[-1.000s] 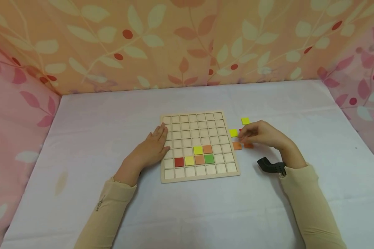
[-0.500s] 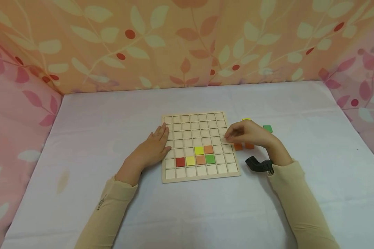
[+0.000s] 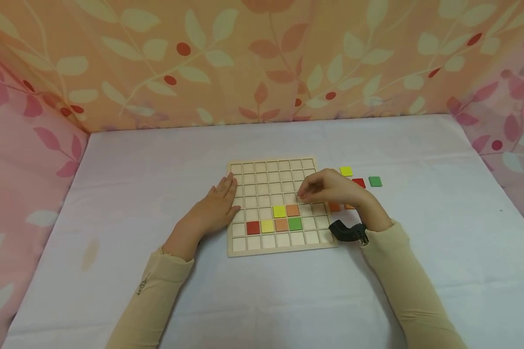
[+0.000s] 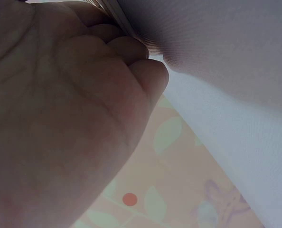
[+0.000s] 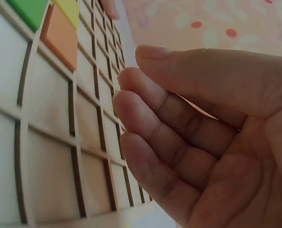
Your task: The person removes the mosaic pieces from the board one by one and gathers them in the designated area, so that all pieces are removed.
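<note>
My straight-fingered left hand (image 3: 212, 207) rests on the board (image 3: 284, 249) at 9 o'clock; right hand (image 3: 329, 188) curls at 2, grip unclear; I'd lower gently.

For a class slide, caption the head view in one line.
Left hand on the edge of a grid board showing six coloured tiles, right hand above it.

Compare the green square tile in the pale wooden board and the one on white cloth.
Green board tile sits in the wooden board; green cloth tile lies outside it. Left of the board tile: orange square tile; of the cloth tile: flat red tile. Both: flat, green, square.
</note>
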{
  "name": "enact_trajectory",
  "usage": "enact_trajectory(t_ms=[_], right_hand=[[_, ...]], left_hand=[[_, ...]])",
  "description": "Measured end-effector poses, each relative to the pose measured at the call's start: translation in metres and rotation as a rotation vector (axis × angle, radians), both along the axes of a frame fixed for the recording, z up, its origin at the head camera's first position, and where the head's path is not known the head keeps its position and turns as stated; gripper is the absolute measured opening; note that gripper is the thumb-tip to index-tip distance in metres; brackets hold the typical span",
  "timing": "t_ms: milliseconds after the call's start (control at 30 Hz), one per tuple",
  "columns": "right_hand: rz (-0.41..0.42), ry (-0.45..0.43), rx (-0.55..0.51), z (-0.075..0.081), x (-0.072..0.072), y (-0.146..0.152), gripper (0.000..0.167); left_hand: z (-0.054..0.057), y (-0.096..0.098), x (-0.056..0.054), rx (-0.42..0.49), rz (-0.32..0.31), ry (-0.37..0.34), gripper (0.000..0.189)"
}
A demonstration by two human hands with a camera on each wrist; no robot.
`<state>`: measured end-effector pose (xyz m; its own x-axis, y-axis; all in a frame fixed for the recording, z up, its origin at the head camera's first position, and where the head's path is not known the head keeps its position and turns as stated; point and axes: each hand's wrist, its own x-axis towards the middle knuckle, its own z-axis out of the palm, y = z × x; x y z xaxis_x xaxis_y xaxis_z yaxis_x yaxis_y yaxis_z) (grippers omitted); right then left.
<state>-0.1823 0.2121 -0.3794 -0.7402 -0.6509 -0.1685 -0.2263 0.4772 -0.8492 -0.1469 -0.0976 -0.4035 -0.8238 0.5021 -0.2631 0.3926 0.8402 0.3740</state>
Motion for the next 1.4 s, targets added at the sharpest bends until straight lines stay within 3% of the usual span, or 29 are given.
enact_trajectory(t_ms=[733, 1400], right_hand=[[0.079, -0.034, -0.030, -0.015, 0.003, -0.036, 0.010], [0.095, 0.048, 0.064, -0.018, 0.000, -0.047, 0.015]], left_hand=[[-0.004, 0.001, 0.004, 0.002, -0.009, -0.014, 0.069], [-0.001, 0.000, 0.001, 0.005, 0.005, -0.002, 0.069]])
